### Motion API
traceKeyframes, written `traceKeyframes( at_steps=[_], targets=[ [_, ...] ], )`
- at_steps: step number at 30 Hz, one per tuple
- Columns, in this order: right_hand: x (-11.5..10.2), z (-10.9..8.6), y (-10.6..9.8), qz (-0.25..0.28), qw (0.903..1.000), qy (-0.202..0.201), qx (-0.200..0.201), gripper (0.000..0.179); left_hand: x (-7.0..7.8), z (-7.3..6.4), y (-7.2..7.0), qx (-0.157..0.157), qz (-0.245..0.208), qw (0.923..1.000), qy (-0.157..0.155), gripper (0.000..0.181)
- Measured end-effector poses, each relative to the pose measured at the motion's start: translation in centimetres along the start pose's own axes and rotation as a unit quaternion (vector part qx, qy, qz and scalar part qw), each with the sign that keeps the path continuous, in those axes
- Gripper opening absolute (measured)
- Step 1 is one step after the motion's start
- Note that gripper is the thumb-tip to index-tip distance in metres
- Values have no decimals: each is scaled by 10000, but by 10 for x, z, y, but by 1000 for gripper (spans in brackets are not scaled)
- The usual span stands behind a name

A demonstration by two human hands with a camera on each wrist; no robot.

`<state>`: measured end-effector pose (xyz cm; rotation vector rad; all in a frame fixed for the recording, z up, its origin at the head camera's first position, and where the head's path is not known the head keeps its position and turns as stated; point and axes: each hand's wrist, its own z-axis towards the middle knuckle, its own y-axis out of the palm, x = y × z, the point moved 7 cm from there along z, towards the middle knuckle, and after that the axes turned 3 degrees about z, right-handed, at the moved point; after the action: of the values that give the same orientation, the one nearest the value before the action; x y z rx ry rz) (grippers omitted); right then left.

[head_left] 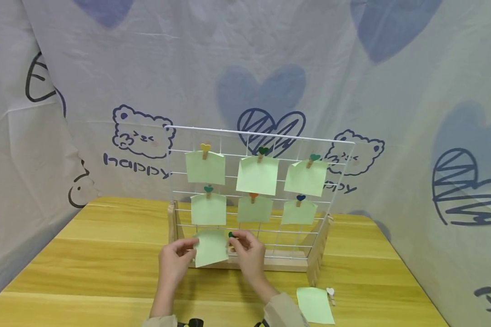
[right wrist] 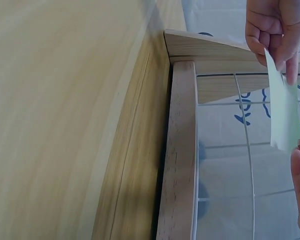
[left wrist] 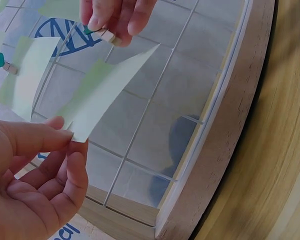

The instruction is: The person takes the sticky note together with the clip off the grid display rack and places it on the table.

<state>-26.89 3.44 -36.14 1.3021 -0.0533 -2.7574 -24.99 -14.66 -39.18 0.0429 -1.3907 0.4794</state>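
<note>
A pale green square paper note (head_left: 210, 247) is in front of the lower left part of a white wire grid (head_left: 259, 133). The left hand (head_left: 173, 259) pinches it by its left edge between thumb and fingers; this grip seems chosen so that the upper edge is not covered. The right hand (head_left: 249, 254) grasps a small wooden clip with a dark green heart (head_left: 231, 235), near the right edge of the note, probably to have it ready at the paper; I cannot tell whether clip and note touch.

Above, six other pale green notes (head_left: 257, 175) hang in two rows, each under a heart-topped wooden clip (head_left: 205, 153), which appears to fix it at the top so that the sheet falls flat. The light wooden stand (head_left: 278, 264) carries the grid upright on the table (head_left: 106, 254), perhaps for easy reach from the front. Near its right foot lie a loose pale green note (head_left: 315, 305) and a clip with a white heart (head_left: 331, 293), side by side like a pair.
</note>
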Motion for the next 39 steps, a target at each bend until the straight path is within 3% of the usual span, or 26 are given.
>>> traceKeyframes(
  at_steps=[5, 17, 39],
  targets=[
    [1, 1, -8, 28, 9997, 259, 34, 10, 0, -2, 3, -204, -53, 9997, -108, 19],
    [-6, -2, -25, -198, 9985, 501, -41, 12, 2, -1, 17, -531, -100, 9985, -34, 18],
    [-5, -14, -68, -616, 9936, 937, -156, 13, 10, -8, 45, -1014, -144, 9940, 372, 16]
  ],
)
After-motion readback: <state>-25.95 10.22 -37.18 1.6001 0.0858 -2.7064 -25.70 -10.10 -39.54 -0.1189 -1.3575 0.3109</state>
